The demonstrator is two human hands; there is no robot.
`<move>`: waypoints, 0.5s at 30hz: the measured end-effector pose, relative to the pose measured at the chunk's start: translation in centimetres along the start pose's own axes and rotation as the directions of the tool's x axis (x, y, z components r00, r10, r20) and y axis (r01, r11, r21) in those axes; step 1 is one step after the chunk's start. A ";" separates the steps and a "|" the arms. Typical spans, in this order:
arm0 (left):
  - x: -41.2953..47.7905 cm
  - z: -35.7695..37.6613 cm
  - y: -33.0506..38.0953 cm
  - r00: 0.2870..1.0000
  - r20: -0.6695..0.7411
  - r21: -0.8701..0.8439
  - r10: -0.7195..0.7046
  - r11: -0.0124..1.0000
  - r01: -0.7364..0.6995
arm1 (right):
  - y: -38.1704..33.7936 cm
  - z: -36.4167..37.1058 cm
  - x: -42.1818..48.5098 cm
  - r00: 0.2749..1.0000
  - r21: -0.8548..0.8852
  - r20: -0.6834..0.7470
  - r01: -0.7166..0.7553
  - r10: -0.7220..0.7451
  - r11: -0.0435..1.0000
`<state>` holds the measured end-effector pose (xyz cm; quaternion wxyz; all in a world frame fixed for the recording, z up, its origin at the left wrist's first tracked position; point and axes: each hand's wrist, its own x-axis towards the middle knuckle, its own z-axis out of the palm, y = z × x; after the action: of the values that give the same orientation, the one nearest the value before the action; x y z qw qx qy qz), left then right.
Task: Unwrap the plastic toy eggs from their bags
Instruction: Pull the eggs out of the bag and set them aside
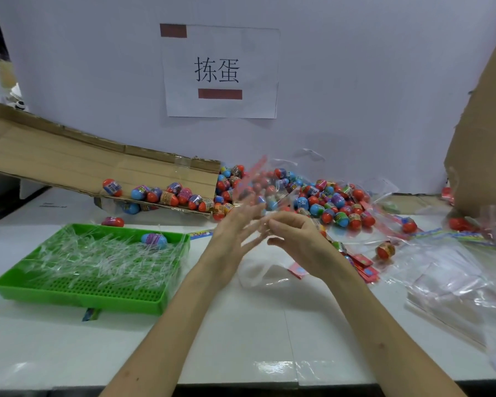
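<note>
light: we see bright, even light, soft shadows | glare: sheen on bench (269, 366) front | blur: left hand (232, 233) smeared | edges: we find bowing

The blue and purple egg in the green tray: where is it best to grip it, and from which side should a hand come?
Probably from above, since the green tray has raised walls that block a low approach. The egg lies on its side on clear plastic strips, long axis left to right, so pinch across its middle, thumb on the near side, fingers on the far side.
</note>
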<state>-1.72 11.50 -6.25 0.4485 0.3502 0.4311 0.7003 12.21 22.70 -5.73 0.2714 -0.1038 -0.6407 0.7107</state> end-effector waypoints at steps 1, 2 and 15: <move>0.0 -0.3 0.2 0.998 -0.044 -0.082 0.041 0.996 -0.044 | 0.1 0.1 0.1 0.999 -0.045 -0.038 -0.019 0.017 0.999; 0.1 -0.5 0.3 0.993 -0.100 -0.140 0.069 0.987 -0.083 | 0.3 0.2 0.2 0.995 -0.094 -0.094 -0.041 0.032 0.995; -0.4 0.5 -0.2 0.994 -0.099 -0.114 -0.038 0.993 0.026 | 1.2 0.6 0.3 0.961 -0.067 -0.252 -0.139 0.118 0.988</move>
<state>-1.13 11.34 -6.25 0.4563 0.2815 0.4188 0.7329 11.38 22.34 -6.75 0.2978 -0.2441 -0.6232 0.6807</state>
